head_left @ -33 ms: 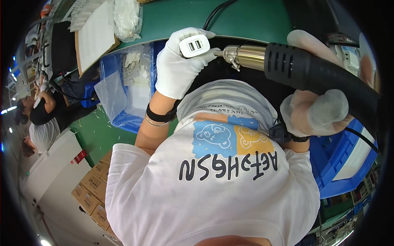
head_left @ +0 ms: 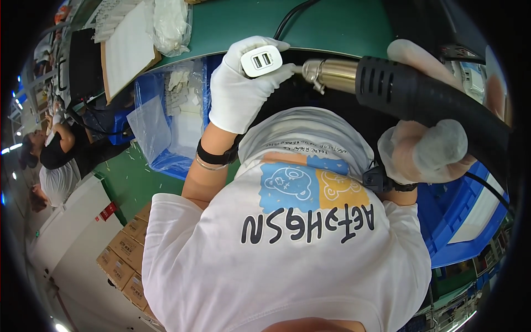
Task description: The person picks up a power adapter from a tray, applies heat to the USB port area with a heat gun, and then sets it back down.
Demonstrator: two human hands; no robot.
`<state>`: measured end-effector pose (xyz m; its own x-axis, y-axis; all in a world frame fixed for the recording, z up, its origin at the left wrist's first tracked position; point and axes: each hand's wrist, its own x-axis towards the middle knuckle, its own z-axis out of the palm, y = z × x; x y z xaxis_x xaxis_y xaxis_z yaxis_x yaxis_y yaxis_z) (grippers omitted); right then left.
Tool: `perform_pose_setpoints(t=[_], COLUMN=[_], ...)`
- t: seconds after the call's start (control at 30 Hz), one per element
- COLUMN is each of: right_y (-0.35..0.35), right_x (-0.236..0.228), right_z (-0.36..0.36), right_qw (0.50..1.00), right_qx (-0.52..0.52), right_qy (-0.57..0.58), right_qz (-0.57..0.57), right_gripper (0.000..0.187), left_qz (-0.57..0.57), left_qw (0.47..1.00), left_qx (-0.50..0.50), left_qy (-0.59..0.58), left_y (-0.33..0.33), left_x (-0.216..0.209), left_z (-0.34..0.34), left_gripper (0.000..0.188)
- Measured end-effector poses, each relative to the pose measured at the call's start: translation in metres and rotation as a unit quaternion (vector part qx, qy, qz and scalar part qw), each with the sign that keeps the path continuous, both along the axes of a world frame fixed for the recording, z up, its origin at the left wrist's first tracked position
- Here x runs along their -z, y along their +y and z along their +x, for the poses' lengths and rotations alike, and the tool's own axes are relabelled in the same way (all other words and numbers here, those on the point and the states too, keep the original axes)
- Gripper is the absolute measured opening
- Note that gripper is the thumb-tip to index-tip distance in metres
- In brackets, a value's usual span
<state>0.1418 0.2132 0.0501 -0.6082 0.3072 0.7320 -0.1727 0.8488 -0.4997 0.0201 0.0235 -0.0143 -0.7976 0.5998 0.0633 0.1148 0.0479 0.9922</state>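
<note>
In its white glove, my left hand (head_left: 239, 83) is closed on a white USB charger (head_left: 261, 60) with two ports facing up. To its right, a hot-air gun (head_left: 381, 83) with a metal nozzle and black ribbed body points at the charger's side. Its narrow tip is close to my left fingertips; I cannot tell whether they touch. My right hand (head_left: 428, 152), with pale coverings on the fingers, is closed round the gun's black body. Part of that hand is hidden behind the body.
A green table (head_left: 238, 27) lies beyond my hands, with a clear plastic bag (head_left: 170, 25) and a black cable (head_left: 293, 16). Blue bins stand at left (head_left: 168, 160) and right (head_left: 442, 243), the left one plastic-lined. Cardboard boxes (head_left: 124, 249) and other people (head_left: 58, 160) are further left.
The charger has shifted very slightly left, and the nozzle has moved a hair to the right. Both hands keep their hold.
</note>
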Motion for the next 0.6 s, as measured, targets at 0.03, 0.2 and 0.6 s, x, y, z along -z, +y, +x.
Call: perform_pose_setpoints(t=[0.03,0.2,0.6], right_y=[0.006,0.007,-0.010], right_x=[0.002,-0.001,-0.006], right_z=[0.007,0.004,0.001], right_qw=[1.000,1.000,0.998], right_qx=[0.003,-0.027,-0.059], right_qy=[0.000,-0.001,-0.006], right_qz=[0.000,0.009,-0.012], right_gripper=[0.066,0.066,0.065], left_qz=[-0.017,-0.025,-0.058], left_qw=[1.000,1.000,0.987], left_qx=[-0.005,-0.015,-0.014], left_qy=[0.001,0.001,0.149], left_y=[0.000,0.000,-0.001], left_x=[-0.001,-0.001,0.006], left_z=[0.000,0.001,-0.005], left_gripper=[0.042,0.041,0.043])
